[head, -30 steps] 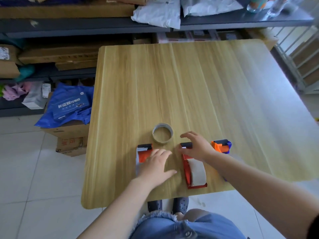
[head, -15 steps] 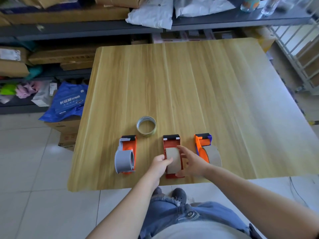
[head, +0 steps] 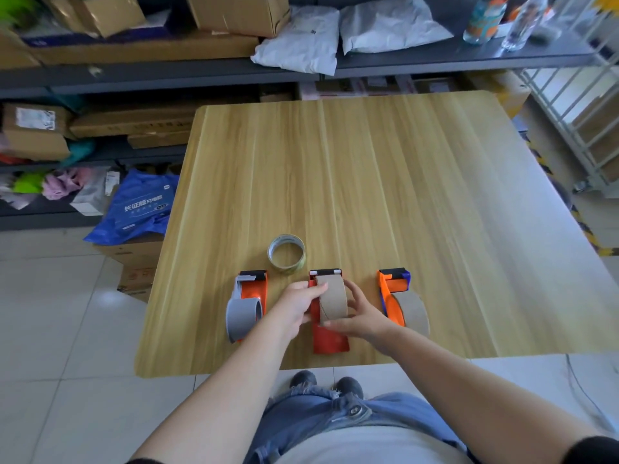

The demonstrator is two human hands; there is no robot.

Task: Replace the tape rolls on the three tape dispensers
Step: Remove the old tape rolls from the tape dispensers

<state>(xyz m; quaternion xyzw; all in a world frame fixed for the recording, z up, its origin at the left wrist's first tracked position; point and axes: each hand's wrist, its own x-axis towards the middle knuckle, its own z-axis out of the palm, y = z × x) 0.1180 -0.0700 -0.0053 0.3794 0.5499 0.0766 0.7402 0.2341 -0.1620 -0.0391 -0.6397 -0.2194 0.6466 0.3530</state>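
Left dispenser (head: 249,298) carries a grey roll (head: 242,316) near the counter (head: 368,182) front edge, with a loose roll (head: 286,253) lying flat just behind it for swapping. My left hand (head: 296,308) and right hand (head: 363,314) pinch the brown core (head: 331,301) on the middle dispenser (head: 330,336), fingers curled on its sides, I'd say to pull it off. Right dispenser (head: 392,296) with its brown roll (head: 413,313) is untouched; lots of bare counter behind.

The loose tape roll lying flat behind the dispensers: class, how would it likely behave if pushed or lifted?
The loose tape roll lies flat on its side on the table, so a push would probably slide it, not roll it. Its wall looks thin around a wide hole, so it is likely light. Stood on edge, it would probably roll.
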